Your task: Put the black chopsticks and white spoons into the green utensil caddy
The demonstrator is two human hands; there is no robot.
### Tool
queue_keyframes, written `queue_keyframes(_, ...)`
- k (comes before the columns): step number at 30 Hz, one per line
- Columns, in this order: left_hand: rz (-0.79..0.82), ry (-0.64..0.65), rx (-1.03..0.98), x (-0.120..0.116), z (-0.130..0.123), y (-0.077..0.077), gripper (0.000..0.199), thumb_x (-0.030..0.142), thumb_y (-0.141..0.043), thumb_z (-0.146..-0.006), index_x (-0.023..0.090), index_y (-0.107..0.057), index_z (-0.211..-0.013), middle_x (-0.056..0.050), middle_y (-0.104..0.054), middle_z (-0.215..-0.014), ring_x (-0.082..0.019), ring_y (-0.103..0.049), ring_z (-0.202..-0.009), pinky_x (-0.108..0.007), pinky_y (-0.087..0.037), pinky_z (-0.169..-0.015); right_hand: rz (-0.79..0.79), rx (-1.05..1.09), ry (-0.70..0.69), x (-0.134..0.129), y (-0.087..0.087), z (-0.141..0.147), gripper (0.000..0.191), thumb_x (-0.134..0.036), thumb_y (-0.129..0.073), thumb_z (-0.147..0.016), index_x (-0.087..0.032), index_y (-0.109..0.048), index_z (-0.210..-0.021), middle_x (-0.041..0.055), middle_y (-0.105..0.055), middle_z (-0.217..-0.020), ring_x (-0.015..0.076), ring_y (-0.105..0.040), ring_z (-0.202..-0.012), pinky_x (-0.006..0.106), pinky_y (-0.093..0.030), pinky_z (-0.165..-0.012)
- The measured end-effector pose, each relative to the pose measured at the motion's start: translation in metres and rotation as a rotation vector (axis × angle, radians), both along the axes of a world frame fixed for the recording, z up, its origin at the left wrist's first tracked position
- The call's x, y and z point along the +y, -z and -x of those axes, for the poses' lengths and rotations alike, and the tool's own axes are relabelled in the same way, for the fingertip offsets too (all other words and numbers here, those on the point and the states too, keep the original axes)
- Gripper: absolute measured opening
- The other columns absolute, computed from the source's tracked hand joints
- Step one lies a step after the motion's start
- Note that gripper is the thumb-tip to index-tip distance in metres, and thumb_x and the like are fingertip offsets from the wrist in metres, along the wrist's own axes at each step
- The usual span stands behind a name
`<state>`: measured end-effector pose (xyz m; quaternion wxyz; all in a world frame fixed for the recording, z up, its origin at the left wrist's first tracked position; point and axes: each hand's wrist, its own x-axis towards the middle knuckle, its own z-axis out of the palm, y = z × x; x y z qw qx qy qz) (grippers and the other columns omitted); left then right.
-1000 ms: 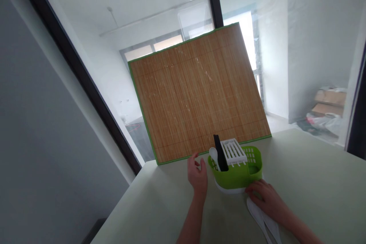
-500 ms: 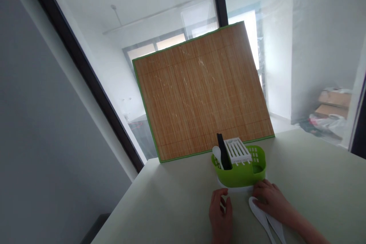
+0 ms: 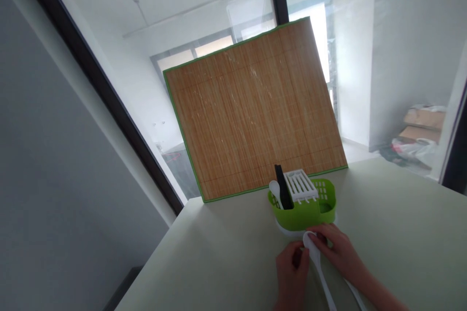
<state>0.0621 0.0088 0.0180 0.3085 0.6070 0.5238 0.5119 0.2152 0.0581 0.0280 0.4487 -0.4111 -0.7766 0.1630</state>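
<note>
A white spoon (image 3: 318, 267) lies between my hands, its bowl toward the green basket and its handle toward me. My right hand (image 3: 337, 248) grips the right edge of the bowl with closed fingers. From the other side, my left hand (image 3: 292, 269) pinches the bowl's left edge between thumb and curled fingers. A second white spoon (image 3: 355, 295) is on the table, mostly hidden under my right hand and forearm. Just beyond my fingers stands the green basket (image 3: 302, 218) on a white base. It holds a small white spoon (image 3: 275, 188), black chopsticks or a similar long black piece (image 3: 283, 188), and a white slatted rack (image 3: 301, 185).
Behind the basket, a bamboo mat (image 3: 255, 112) with green edging leans against the glass. The pale table (image 3: 226, 252) spreads to both sides. Cardboard and plastic bags (image 3: 419, 129) lie on the floor beyond the glass.
My right hand has moved left and toward the basket, bringing one spoon away from the other. My left hand has shifted right and its fingers have closed at the bowl.
</note>
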Motion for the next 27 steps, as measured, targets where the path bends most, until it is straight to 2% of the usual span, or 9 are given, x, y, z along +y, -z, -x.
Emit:
queue_keyframes(4,-0.006,-0.045,0.015,0.002,-0.003,-0.01,0.025,0.038,-0.052,-0.083,0.018,-0.066,-0.089,-0.001,-0.061,-0.066,-0.01,-0.049,-0.057,-0.02,-0.038,-0.053,0.016,0.041,-0.023,-0.003,-0.004,0.001,0.026,-0.04,-0.046,-0.088,-0.023,-0.064,-0.091,0.0032,-0.063,-0.076,0.0168,-0.056,-0.072,0.029,-0.046,-0.07)
queue_keyframes(9,-0.022,-0.07,0.048,0.005,-0.006,-0.011,0.024,0.037,-0.051,-0.084,0.018,-0.065,-0.081,-0.002,-0.063,-0.067,-0.011,-0.054,-0.058,-0.021,-0.041,-0.054,0.025,0.068,-0.035,-0.006,-0.003,0.003,0.025,-0.039,-0.045,-0.088,-0.023,-0.064,-0.091,0.0029,-0.064,-0.078,0.016,-0.057,-0.071,0.029,-0.047,-0.071)
queue_keyframes(13,-0.058,-0.116,0.08,0.007,-0.001,-0.019,0.024,0.037,-0.051,-0.083,0.018,-0.063,-0.076,-0.001,-0.063,-0.065,-0.011,-0.055,-0.058,-0.02,-0.042,-0.054,0.008,0.059,-0.047,-0.007,-0.002,0.0,0.027,-0.038,-0.046,-0.088,-0.023,-0.059,-0.106,0.0026,-0.064,-0.079,0.0164,-0.058,-0.073,0.028,-0.046,-0.072)
queue_keyframes(16,-0.135,-0.211,0.111,0.013,0.013,-0.045,0.023,0.038,-0.054,-0.082,0.018,-0.063,-0.074,0.0,-0.062,-0.062,-0.01,-0.054,-0.056,-0.019,-0.041,-0.053,0.02,0.054,-0.035,-0.002,-0.003,-0.008,0.028,-0.038,-0.041,-0.09,-0.022,-0.058,-0.106,0.0041,-0.064,-0.084,0.0171,-0.058,-0.078,0.029,-0.045,-0.074)
queue_keyframes(19,-0.278,-0.339,0.108,0.025,0.03,-0.088,0.023,0.039,-0.056,-0.08,0.017,-0.063,-0.075,0.001,-0.06,-0.061,-0.009,-0.052,-0.054,-0.018,-0.039,-0.051,0.054,0.0,0.021,0.01,-0.003,-0.019,0.03,-0.04,-0.038,-0.09,-0.021,-0.061,-0.092,0.0055,-0.064,-0.086,0.0179,-0.058,-0.079,0.029,-0.045,-0.072)
queue_keyframes(23,-0.465,-0.504,0.021,0.052,0.048,-0.141,0.027,0.042,-0.056,-0.079,0.015,-0.062,-0.076,0.001,-0.059,-0.062,-0.009,-0.051,-0.054,-0.018,-0.041,-0.051,0.144,-0.161,0.14,0.028,0.007,-0.036,0.03,-0.041,-0.039,-0.087,-0.022,-0.062,-0.087,0.0048,-0.064,-0.082,0.019,-0.059,-0.075,0.029,-0.043,-0.068)
queue_keyframes(25,-0.527,-0.531,0.006,0.069,0.051,-0.155,0.029,0.043,-0.056,-0.078,0.015,-0.062,-0.078,0.0,-0.059,-0.063,-0.009,-0.052,-0.055,-0.018,-0.041,-0.052,0.212,-0.233,0.176,0.035,0.013,-0.043,0.028,-0.039,-0.04,-0.086,-0.023,-0.062,-0.085,0.0041,-0.065,-0.081,0.0194,-0.059,-0.075,0.029,-0.042,-0.067)
queue_keyframes(27,-0.557,-0.526,0.021,0.084,0.052,-0.158,0.029,0.043,-0.055,-0.078,0.015,-0.062,-0.078,0.0,-0.06,-0.065,-0.009,-0.054,-0.056,-0.019,-0.042,-0.054,0.276,-0.28,0.175,0.038,0.018,-0.047,0.028,-0.038,-0.038,-0.085,-0.023,-0.062,-0.082,0.0038,-0.065,-0.082,0.0192,-0.06,-0.075,0.029,-0.041,-0.066)
